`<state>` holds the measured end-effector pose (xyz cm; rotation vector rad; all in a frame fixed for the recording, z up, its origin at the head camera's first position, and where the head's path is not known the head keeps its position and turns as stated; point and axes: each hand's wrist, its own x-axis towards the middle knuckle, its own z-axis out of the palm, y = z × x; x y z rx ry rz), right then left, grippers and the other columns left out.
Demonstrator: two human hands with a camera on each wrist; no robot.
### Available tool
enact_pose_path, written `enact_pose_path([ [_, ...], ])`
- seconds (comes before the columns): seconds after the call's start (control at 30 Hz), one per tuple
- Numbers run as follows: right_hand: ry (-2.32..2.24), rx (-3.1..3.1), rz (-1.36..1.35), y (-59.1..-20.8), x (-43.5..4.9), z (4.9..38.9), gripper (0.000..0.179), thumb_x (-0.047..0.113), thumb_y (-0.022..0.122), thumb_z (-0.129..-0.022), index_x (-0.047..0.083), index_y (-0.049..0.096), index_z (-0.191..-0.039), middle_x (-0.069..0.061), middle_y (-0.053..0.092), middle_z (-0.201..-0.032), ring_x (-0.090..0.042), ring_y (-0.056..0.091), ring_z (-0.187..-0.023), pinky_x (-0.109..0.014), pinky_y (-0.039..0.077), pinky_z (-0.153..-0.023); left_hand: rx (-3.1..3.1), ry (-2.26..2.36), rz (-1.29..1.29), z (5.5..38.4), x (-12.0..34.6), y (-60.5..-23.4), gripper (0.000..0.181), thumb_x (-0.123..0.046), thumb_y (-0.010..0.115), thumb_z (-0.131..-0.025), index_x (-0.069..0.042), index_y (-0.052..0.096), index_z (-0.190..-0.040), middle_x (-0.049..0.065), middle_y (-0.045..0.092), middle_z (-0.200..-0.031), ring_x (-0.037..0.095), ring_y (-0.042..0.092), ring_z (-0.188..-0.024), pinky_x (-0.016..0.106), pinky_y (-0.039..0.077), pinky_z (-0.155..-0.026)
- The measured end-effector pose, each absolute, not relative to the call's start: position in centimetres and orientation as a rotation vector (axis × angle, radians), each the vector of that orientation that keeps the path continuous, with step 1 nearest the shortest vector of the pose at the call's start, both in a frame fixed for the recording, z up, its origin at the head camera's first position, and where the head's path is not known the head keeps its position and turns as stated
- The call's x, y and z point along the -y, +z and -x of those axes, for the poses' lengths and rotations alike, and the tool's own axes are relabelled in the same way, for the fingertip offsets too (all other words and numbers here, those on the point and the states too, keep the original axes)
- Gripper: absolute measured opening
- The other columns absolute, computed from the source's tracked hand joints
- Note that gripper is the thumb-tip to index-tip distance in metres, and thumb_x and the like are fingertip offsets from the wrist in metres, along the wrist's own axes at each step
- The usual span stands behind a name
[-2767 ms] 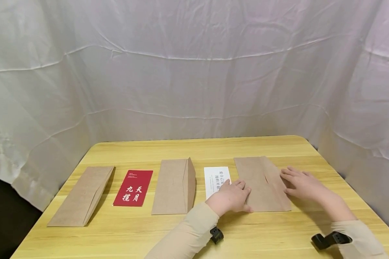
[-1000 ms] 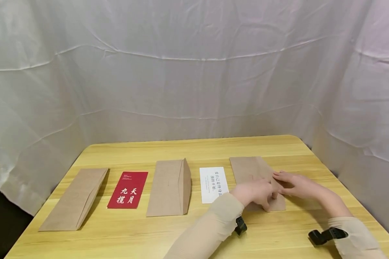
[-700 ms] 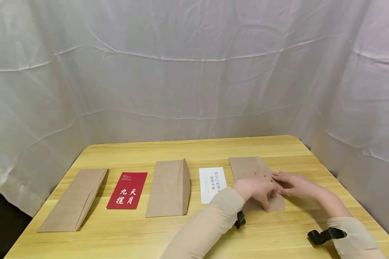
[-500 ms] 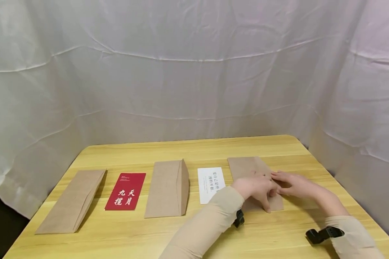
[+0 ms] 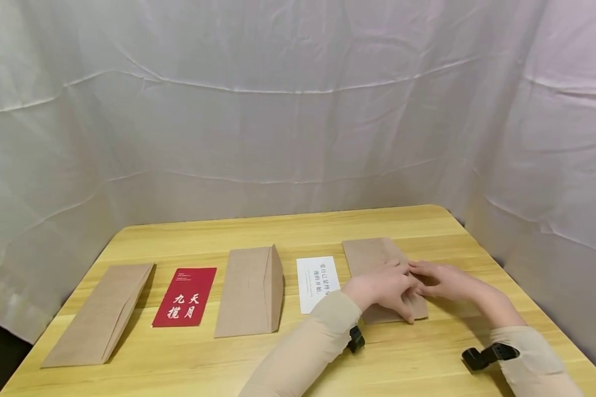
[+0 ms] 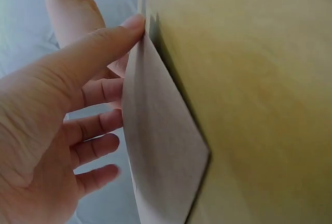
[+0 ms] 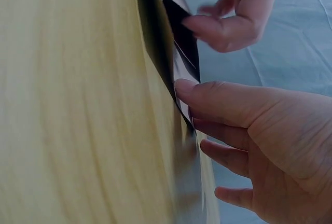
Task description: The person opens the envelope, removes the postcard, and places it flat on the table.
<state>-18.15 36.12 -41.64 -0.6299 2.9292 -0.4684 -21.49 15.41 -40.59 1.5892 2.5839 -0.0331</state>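
The rightmost kraft paper envelope (image 5: 370,253) lies on the table under both hands. My left hand (image 5: 381,285) rests over its middle, fingers spread and fairly straight. In the left wrist view the left thumb (image 6: 136,23) touches the paper's edge; the fingers lie loosely along it. At the envelope's right side, my right hand (image 5: 447,281) pinches the flap between thumb and index finger. The right wrist view shows the right thumb (image 7: 185,86) on the flap and a dark gap (image 7: 182,32) in the envelope. Part of the envelope is hidden by the hands.
On the wooden table (image 5: 258,369) lie a white card (image 5: 312,281) with printed characters, a second kraft envelope (image 5: 245,292), a red card (image 5: 186,292) and a third kraft envelope (image 5: 96,317) at far left. A pale curtain (image 5: 278,132) surrounds the back and sides.
My left hand has moved right from the envelope's left part onto its middle, uncovering more of the white card. The right hand has come slightly inward onto the flap. The whole view has shifted a little.
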Motion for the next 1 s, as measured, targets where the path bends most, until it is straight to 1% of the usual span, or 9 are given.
enact_pose_path([
  [0.1, -0.46, -2.932, 0.632, -41.7, -36.1, 18.2, 0.062, 0.043, 0.064, -0.091, 0.003, 0.054, -0.138, -0.025, 0.05, -0.143, -0.048, 0.047, -0.129, -0.062, 0.042, -0.1, -2.62, -0.044, -1.616, 21.2, -14.8, -40.5, 0.043, -0.07, 0.07, -0.073, -0.039, 0.056, -0.099, -0.02, 0.044, -0.112, 0.002, 0.037, -0.112, 0.026, 0.032, -0.109],
  [0.2, -0.444, -2.939, 0.639, -41.8, -36.1, 18.1, 0.061, 0.042, 0.064, -0.091, 0.003, 0.055, -0.137, -0.026, 0.05, -0.142, -0.048, 0.048, -0.128, -0.061, 0.043, -0.099, -2.649, -0.058, -1.628, 21.1, -14.5, -40.6, 0.042, -0.07, 0.07, -0.072, -0.037, 0.054, -0.094, -0.019, 0.043, -0.117, 0.003, 0.038, -0.113, 0.026, 0.033, -0.109],
  [0.33, -0.44, -2.942, 0.64, -41.7, -36.0, 18.1, 0.061, 0.041, 0.064, -0.091, 0.003, 0.055, -0.137, -0.026, 0.05, -0.142, -0.049, 0.048, -0.128, -0.062, 0.043, -0.099, -2.662, -0.048, -1.6, 21.0, -14.2, -40.5, 0.044, -0.069, 0.071, -0.072, -0.037, 0.053, -0.095, -0.018, 0.043, -0.128, 0.003, 0.037, -0.119, 0.028, 0.033, -0.112],
  [0.43, -0.44, -2.943, 0.639, -41.6, -35.9, 18.1, 0.061, 0.041, 0.065, -0.091, 0.002, 0.055, -0.137, -0.026, 0.05, -0.142, -0.049, 0.047, -0.128, -0.062, 0.043, -0.099, -2.661, -0.037, -1.58, 21.0, -14.0, -40.5, 0.046, -0.069, 0.072, -0.071, -0.037, 0.051, -0.095, -0.019, 0.042, -0.128, 0.003, 0.037, -0.12, 0.029, 0.033, -0.112],
  [0.5, -0.436, -2.949, 0.64, -41.5, -35.9, 18.2, 0.06, 0.041, 0.065, -0.091, 0.003, 0.055, -0.137, -0.026, 0.05, -0.142, -0.049, 0.048, -0.128, -0.062, 0.043, -0.099, -2.663, -0.035, -1.587, 21.1, -13.9, -40.6, 0.047, -0.068, 0.073, -0.07, -0.036, 0.05, -0.095, -0.019, 0.042, -0.124, 0.002, 0.038, -0.117, 0.026, 0.034, -0.108],
  [0.6, -0.426, -2.96, 0.652, -41.5, -35.9, 18.3, 0.06, 0.041, 0.065, -0.091, 0.003, 0.056, -0.137, -0.025, 0.051, -0.142, -0.048, 0.049, -0.128, -0.061, 0.043, -0.099, -2.67, -0.031, -1.608, 21.2, -13.9, -40.6, 0.049, -0.068, 0.074, -0.069, -0.034, 0.05, -0.096, -0.017, 0.041, -0.118, 0.001, 0.039, -0.112, 0.022, 0.037, -0.098],
  [0.77, -0.419, -2.966, 0.654, -41.7, -36.1, 18.3, 0.06, 0.04, 0.066, -0.091, 0.003, 0.056, -0.136, -0.023, 0.052, -0.141, -0.048, 0.048, -0.129, -0.061, 0.043, -0.099, -2.68, -0.027, -1.611, 21.2, -13.9, -40.8, 0.051, -0.069, 0.073, -0.068, -0.034, 0.049, -0.095, -0.017, 0.038, -0.116, 0.001, 0.038, -0.109, 0.02, 0.037, -0.083],
  [0.9, -0.427, -2.961, 0.639, -41.7, -36.0, 18.3, 0.06, 0.041, 0.066, -0.09, 0.002, 0.056, -0.136, -0.023, 0.052, -0.141, -0.048, 0.047, -0.129, -0.061, 0.043, -0.1, -2.682, -0.013, -1.616, 21.1, -13.8, -40.8, 0.051, -0.069, 0.073, -0.068, -0.034, 0.049, -0.096, -0.016, 0.038, -0.116, 0.001, 0.039, -0.108, 0.02, 0.036, -0.08],
  [1.0, -0.452, -2.975, 0.646, -41.8, -35.8, 18.4, 0.059, 0.042, 0.066, -0.09, 0.002, 0.057, -0.133, -0.022, 0.056, -0.137, -0.044, 0.054, -0.124, -0.059, 0.046, -0.097, -2.682, 0.01, -1.624, 21.0, -13.7, -40.8, 0.051, -0.068, 0.073, -0.068, -0.035, 0.051, -0.1, -0.016, 0.039, -0.12, 0.002, 0.04, -0.11, 0.019, 0.038, -0.082],
])
